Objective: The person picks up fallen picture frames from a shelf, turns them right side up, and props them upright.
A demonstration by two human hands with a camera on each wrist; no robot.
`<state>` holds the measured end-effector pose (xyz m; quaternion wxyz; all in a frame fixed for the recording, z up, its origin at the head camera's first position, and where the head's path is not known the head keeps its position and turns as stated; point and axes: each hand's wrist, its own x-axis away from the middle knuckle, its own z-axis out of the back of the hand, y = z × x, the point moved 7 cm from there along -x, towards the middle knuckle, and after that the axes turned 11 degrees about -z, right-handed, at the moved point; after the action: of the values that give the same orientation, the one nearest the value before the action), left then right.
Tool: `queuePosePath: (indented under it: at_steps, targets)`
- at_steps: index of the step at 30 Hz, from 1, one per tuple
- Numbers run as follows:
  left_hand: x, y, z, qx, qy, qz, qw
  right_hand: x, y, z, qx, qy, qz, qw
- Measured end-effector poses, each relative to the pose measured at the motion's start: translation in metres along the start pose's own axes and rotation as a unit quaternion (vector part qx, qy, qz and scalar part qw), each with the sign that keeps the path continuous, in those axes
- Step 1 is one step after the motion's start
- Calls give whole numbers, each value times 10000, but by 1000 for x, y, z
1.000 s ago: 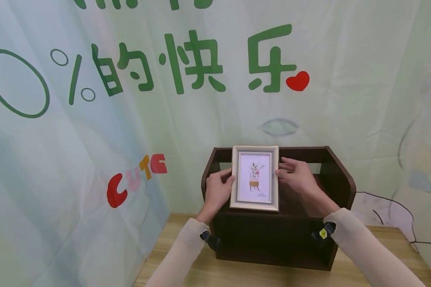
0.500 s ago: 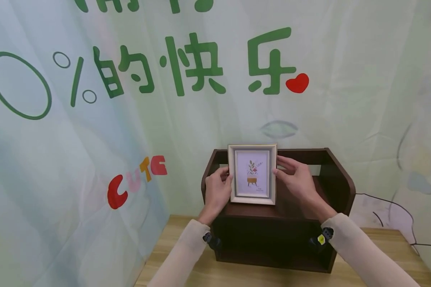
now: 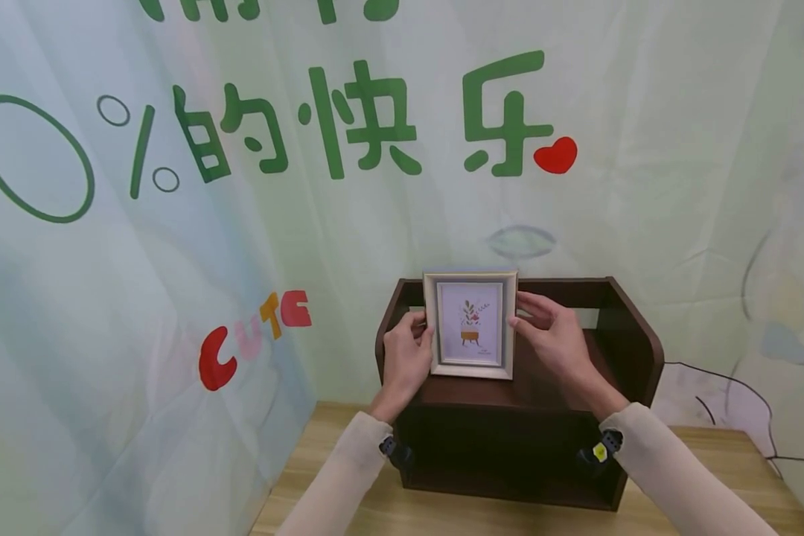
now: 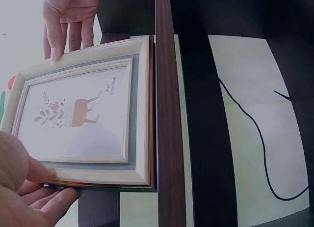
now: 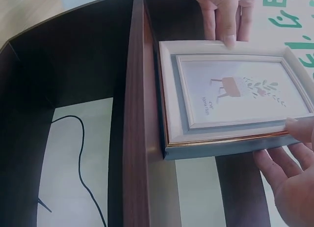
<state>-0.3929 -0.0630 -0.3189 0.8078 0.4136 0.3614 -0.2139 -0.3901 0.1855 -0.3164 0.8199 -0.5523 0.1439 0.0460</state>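
A cream picture frame [image 3: 470, 324] with a potted-plant print stands nearly upright on the upper level of a dark brown shelf [image 3: 543, 398], left of its middle. My left hand [image 3: 405, 357] pinches the frame's left side, thumb in front and fingers behind. On the opposite side my right hand [image 3: 557, 339] holds the edge, its thumb on the front face. In the left wrist view, the picture frame [image 4: 78, 114] has its lower edge close against the shelf board [image 4: 169, 114]. The right wrist view shows the frame [image 5: 235, 92] between both hands, with some right fingers beneath its back.
The shelf stands on a light wooden table [image 3: 335, 447]. Its tall right side panel [image 3: 633, 339] rises beside my right hand. Behind hangs a pale green curtain [image 3: 388, 216] with green lettering. The lower compartment [image 3: 502, 447] opens toward me.
Both hands have shifted the frame slightly left and further back onto the shelf's upper level; its lower edge now sits behind the front board. Over the last half second it has barely moved.
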Motion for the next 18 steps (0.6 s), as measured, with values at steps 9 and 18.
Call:
queuePosePath:
  at_steps: [9,18]
  targets:
    - [1,2,0,15,47,-158,9999,5,6,0,148,-177,-200,9995]
    - [4,3,0,38,151,-247,9996,10,18,-3,242,-352,-358,9984]
